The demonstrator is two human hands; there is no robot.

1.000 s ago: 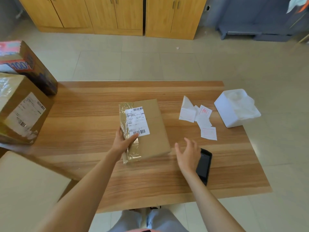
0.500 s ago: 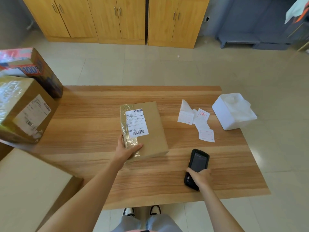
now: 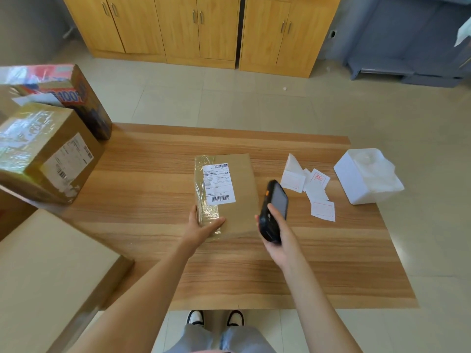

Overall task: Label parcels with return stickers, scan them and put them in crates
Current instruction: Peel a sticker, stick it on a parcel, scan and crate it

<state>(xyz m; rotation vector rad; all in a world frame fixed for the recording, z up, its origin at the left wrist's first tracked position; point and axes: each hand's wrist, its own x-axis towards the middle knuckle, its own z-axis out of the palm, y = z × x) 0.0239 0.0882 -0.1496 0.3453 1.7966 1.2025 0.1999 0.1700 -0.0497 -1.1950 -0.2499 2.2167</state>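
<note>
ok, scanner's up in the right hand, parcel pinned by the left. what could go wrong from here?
1. No return sticker shows on the parcel; the stickers lie loose on the table, so scanning now may skip labelling.
2. Glossy tape covers the left edge of the shipping label; glare could spoil the read.
3. The right hand holds the scanner low on its body, so it could tip. The left hand grips only the near corner.
</note>
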